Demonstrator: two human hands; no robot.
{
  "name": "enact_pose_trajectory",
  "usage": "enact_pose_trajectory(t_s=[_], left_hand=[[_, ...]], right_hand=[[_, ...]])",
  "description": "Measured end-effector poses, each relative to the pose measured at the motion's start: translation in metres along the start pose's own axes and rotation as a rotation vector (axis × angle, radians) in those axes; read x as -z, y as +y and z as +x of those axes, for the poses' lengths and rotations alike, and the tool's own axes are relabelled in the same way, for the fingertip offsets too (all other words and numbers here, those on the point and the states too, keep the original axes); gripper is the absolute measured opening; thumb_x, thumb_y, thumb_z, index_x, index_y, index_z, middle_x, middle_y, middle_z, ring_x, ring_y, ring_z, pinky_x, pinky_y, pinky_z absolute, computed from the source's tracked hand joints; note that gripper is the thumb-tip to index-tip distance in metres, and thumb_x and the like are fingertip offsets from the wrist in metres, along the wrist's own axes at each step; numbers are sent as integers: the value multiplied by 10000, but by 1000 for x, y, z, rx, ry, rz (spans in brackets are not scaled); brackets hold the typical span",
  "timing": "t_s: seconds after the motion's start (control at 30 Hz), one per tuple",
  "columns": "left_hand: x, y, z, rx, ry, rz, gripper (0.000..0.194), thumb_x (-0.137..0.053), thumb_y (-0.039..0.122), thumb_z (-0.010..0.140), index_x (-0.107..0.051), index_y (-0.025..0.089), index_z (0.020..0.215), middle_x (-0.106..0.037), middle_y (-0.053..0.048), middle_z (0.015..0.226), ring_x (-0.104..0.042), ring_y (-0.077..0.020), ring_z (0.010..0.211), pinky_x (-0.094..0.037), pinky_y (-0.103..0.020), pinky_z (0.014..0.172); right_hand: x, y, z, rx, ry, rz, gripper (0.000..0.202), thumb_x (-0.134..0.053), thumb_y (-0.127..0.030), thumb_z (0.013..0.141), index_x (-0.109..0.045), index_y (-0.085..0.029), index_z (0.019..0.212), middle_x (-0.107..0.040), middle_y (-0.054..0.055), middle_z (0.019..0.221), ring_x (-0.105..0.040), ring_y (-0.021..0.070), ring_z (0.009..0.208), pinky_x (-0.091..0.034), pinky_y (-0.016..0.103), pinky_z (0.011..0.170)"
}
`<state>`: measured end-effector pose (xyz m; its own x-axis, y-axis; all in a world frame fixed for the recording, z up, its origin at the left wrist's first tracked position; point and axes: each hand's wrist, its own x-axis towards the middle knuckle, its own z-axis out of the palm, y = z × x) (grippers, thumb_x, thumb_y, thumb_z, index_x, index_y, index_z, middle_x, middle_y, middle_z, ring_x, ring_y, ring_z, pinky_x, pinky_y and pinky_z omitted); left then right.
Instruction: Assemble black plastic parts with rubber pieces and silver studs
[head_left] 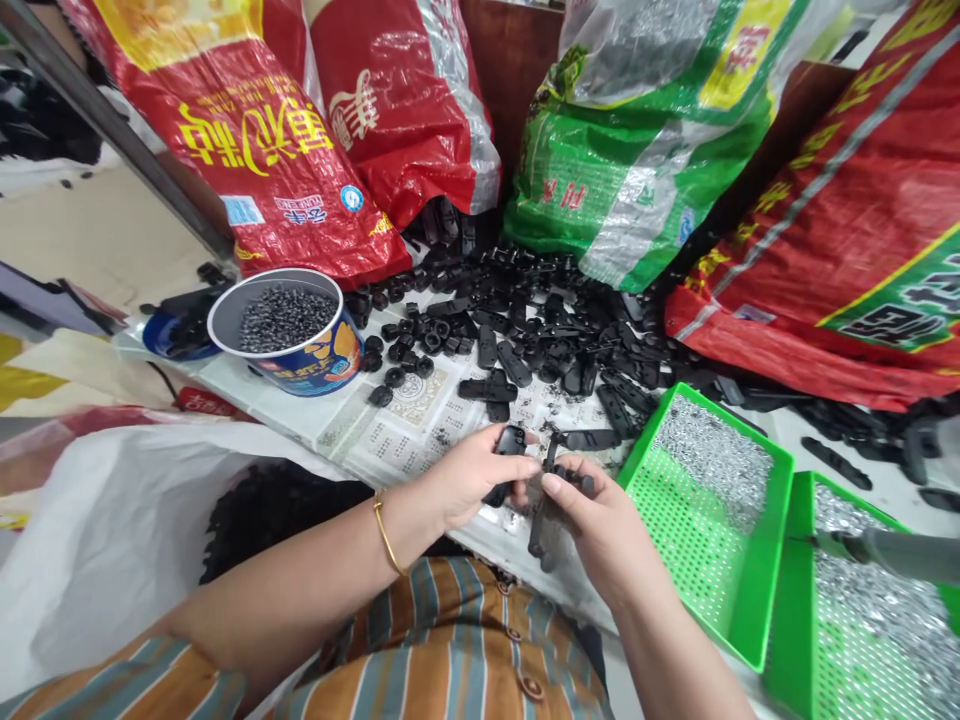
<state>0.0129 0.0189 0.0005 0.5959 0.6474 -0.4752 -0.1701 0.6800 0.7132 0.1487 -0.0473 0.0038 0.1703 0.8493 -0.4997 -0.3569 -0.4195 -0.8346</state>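
Observation:
My left hand [480, 475] is closed around a flat, oblong black plastic part [511, 442] with rounded ends. Close beside it, my right hand [596, 510] pinches a long, narrow black plastic piece [538, 530] that hangs down from the fingers, with a small round knob [586, 484] by the fingertips. The two hands nearly meet above the table's front edge, and the fingers cover part of both pieces. Just beyond them lie more black parts, among them a flat strip [592, 439] and a crossed pair [487, 388].
A tub [330, 362] of small dark pieces stands at the left. On the right are two green baskets [784, 500] of shiny metal bits, with a grey rod-shaped tool [892, 550] over one. Red sacks [825, 270] and a green sack [600, 180] line the back, behind heaped black parts [525, 300].

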Motion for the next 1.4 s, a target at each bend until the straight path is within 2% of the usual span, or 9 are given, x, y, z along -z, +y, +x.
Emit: enact_pose_trajectory(t_s=[0.13, 0.3, 0.43, 0.63, 0.7, 0.8, 0.93, 1.07, 1.4], left_hand=[[0, -3, -2, -20, -46, 12, 417, -658, 101, 600, -511, 133, 990, -544, 27, 710, -489, -58, 513, -397, -214, 528], [-1, -6, -2, -51, -37, 43, 337, -609, 151, 666, -529, 136, 994, -507, 46, 562, -471, -71, 481, -386, -207, 507], [0, -3, -1, -85, 54, 112, 280, -598, 180, 686, -532, 145, 956, -498, 49, 578, -476, -74, 478, -403, -220, 510], [1, 1, -4, -205, 165, 393, 195, -607, 203, 698, -568, 170, 887, -483, 55, 593, -455, -68, 468, -384, -204, 473], [2, 1, -6, -196, 153, 331, 204, -621, 238, 707, -578, 165, 894, -498, 45, 616, -461, -69, 478, -396, -210, 482], [2, 0, -8, -107, 113, 9, 248, -564, 332, 771, -588, 138, 924, -557, -7, 715, -495, -88, 515, -427, -244, 506], [0, -4, -8, -13, 98, -309, 196, -585, 281, 773, -603, 110, 867, -593, -47, 763, -555, -122, 625, -467, -276, 611], [-2, -7, -10, 1, 62, -372, 159, -650, 232, 739, -605, 113, 834, -625, -57, 756, -588, -147, 699, -470, -285, 668], [0, -15, -11, -16, -1, -330, 144, -646, 245, 758, -616, 132, 843, -629, -34, 784, -592, -144, 731, -463, -292, 708]], right_hand=[[-3, -4, -2, -54, -4, 49, 321, -782, -339, 599, -556, -184, 767, -681, 1, 674, -620, 134, 592, -462, 264, 651], [-2, -4, -3, -56, 10, 20, 319, -754, -377, 631, -546, -191, 785, -656, -8, 608, -621, 153, 589, -465, 282, 649], [-2, -3, -4, -63, 24, -78, 333, -746, -409, 633, -575, -189, 816, -628, -15, 624, -591, 134, 595, -455, 252, 604], [-7, -7, -7, -98, -33, -253, 349, -703, -479, 650, -592, -169, 765, -526, -36, 566, -435, 84, 481, -463, 243, 497], [-8, -8, -8, -114, -45, -214, 336, -698, -473, 656, -599, -173, 772, -549, -23, 595, -457, 94, 509, -458, 230, 480], [-10, -9, -9, -152, -61, -75, 344, -715, -455, 638, -607, -174, 804, -632, 25, 711, -534, 128, 600, -418, 190, 435], [-13, -10, -7, -184, -26, -8, 383, -747, -425, 603, -644, -161, 861, -651, 45, 735, -543, 127, 596, -394, 176, 408], [-14, -12, -3, -168, -9, 28, 365, -758, -409, 596, -671, -165, 853, -612, 10, 656, -505, 97, 542, -381, 164, 398], [-13, -8, 4, -146, -77, 27, 338, -737, -389, 637, -671, -163, 879, -586, -7, 640, -478, 83, 522, -401, 170, 406]])
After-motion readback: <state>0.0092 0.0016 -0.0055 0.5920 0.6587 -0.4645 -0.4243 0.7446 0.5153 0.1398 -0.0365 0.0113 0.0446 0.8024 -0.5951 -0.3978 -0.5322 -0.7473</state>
